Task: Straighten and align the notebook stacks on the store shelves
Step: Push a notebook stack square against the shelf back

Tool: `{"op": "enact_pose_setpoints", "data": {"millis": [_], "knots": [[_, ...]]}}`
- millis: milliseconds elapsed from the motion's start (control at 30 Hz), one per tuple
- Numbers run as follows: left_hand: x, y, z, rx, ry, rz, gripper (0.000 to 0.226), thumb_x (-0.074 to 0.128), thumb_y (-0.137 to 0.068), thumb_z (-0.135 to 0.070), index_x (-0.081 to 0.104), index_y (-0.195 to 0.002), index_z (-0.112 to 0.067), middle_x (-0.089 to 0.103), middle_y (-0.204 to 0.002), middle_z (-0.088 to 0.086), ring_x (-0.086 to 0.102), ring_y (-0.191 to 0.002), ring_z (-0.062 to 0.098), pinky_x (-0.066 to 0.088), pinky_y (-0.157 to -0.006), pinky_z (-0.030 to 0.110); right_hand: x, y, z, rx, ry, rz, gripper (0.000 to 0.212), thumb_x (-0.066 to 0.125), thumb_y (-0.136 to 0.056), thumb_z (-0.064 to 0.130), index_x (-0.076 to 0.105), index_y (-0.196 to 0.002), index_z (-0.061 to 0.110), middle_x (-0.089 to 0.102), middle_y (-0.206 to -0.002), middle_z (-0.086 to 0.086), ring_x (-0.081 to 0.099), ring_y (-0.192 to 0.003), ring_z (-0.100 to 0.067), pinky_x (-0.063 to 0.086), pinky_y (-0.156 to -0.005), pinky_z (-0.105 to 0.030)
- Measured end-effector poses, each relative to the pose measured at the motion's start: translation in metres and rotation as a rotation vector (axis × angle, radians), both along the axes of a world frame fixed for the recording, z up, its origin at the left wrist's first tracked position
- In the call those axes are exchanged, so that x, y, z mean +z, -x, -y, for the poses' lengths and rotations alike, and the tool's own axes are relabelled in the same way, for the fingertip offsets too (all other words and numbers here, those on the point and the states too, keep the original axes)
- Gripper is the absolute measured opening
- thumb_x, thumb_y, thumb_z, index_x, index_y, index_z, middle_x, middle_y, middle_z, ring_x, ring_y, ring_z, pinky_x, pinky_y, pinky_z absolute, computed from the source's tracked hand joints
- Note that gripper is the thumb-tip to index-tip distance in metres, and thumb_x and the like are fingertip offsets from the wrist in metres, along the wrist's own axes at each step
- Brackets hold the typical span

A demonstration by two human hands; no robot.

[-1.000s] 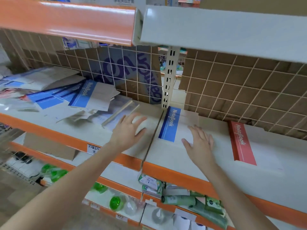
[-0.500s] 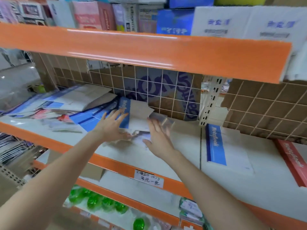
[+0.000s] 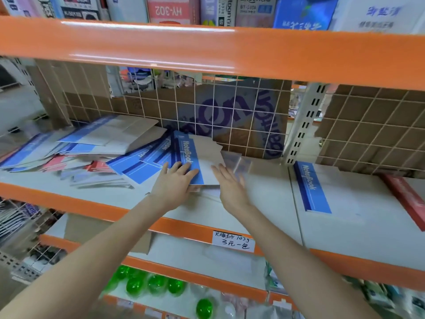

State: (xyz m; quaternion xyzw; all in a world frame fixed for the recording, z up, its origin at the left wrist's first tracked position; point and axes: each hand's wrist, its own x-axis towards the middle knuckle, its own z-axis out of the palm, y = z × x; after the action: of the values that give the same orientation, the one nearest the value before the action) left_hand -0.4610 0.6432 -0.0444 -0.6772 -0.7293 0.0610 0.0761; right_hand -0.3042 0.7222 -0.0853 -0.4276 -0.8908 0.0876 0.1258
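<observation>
The top notebook (image 3: 195, 161), blue-banded and skewed, lies on a messy fan of blue notebooks (image 3: 138, 164) on the middle shelf (image 3: 264, 203). My left hand (image 3: 174, 183) lies flat on its blue band, fingers straight. My right hand (image 3: 230, 187) is beside its right edge, fingers released and holding nothing; it may be touching, blur hides that. A tidy stack (image 3: 322, 187) sits well to the right, a red notebook (image 3: 407, 199) beyond.

Glossy orange shelf edge (image 3: 207, 49), matt paper notebooks (image 3: 190, 157), brown cardboard backing (image 3: 368, 116).
</observation>
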Motion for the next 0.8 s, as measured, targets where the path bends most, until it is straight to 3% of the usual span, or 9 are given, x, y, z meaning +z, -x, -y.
{"op": "enact_pose_setpoints", "data": {"millis": [100,200,333,433,600,733,800], "knots": [[-0.002,-0.017,0.004,-0.076,-0.069,0.005,0.059,0.037,-0.098,-0.011,0.012,-0.150,-0.026,0.012,-0.157,-0.001,0.011,-0.144,0.023,0.007,-0.115,0.038,0.000,-0.018,0.004,-0.005,-0.037,-0.086,0.074,0.038,-0.087,-0.008,0.020,-0.151,0.027,0.017,-0.158,0.004,0.012,-0.145,-0.010,0.006,-0.112,-0.033],[0.003,-0.043,0.004,-0.171,-0.210,0.113,0.064,0.037,-0.093,0.000,0.022,-0.148,-0.028,0.025,-0.154,-0.004,0.022,-0.141,0.020,0.010,-0.115,0.036,0.007,-0.047,0.006,-0.041,-0.110,-0.169,0.074,0.040,-0.084,-0.008,0.029,-0.148,0.028,0.027,-0.155,0.004,0.019,-0.142,-0.011,0.008,-0.109,-0.028],[0.005,-0.091,-0.002,-0.344,-0.413,0.209,0.068,0.058,-0.071,0.016,0.054,-0.132,-0.014,0.058,-0.131,0.007,0.055,-0.120,0.028,0.033,-0.106,0.047,0.019,-0.101,0.011,-0.133,-0.272,-0.273,0.072,0.043,-0.073,-0.012,0.047,-0.138,0.020,0.047,-0.142,-0.004,0.038,-0.133,-0.021,0.014,-0.112,-0.036],[0.001,-0.133,-0.014,-0.430,-0.448,0.232,0.067,0.060,-0.067,0.018,0.059,-0.127,-0.011,0.062,-0.125,0.009,0.060,-0.113,0.030,0.039,-0.101,0.053,0.022,-0.147,0.014,-0.202,-0.379,-0.287,0.069,0.046,-0.067,-0.015,0.057,-0.129,0.014,0.056,-0.133,-0.009,0.049,-0.125,-0.027,0.019,-0.110,-0.038],[-0.005,-0.210,-0.037,-0.552,-0.479,0.230,0.066,0.065,-0.063,0.019,0.064,-0.121,-0.011,0.065,-0.120,0.008,0.063,-0.108,0.030,0.045,-0.093,0.055,0.015,-0.231,0.016,-0.305,-0.380,-0.173,0.070,0.048,-0.072,-0.014,0.051,-0.136,0.015,0.044,-0.145,-0.009,0.039,-0.136,-0.026,0.013,-0.114,-0.042],[-0.016,-0.259,-0.049,-0.616,-0.489,0.208,0.058,0.048,-0.067,0.009,0.067,-0.117,-0.014,0.068,-0.115,0.004,0.067,-0.102,0.024,0.051,-0.088,0.050,0.004,-0.284,0.009,-0.365,-0.305,-0.074,0.074,0.050,-0.077,-0.013,0.041,-0.143,0.021,0.033,-0.152,-0.002,0.025,-0.143,-0.019,0.000,-0.116,-0.038],[-0.025,-0.274,-0.056,-0.610,-0.500,0.220,0.058,0.061,-0.063,0.013,0.068,-0.115,-0.012,0.068,-0.114,0.005,0.067,-0.100,0.024,0.050,-0.087,0.051,-0.003,-0.300,0.003,-0.372,-0.261,0.002,0.076,0.046,-0.081,-0.009,0.032,-0.147,0.026,0.027,-0.155,0.002,0.017,-0.145,-0.012,-0.011,-0.114,-0.034]]}}
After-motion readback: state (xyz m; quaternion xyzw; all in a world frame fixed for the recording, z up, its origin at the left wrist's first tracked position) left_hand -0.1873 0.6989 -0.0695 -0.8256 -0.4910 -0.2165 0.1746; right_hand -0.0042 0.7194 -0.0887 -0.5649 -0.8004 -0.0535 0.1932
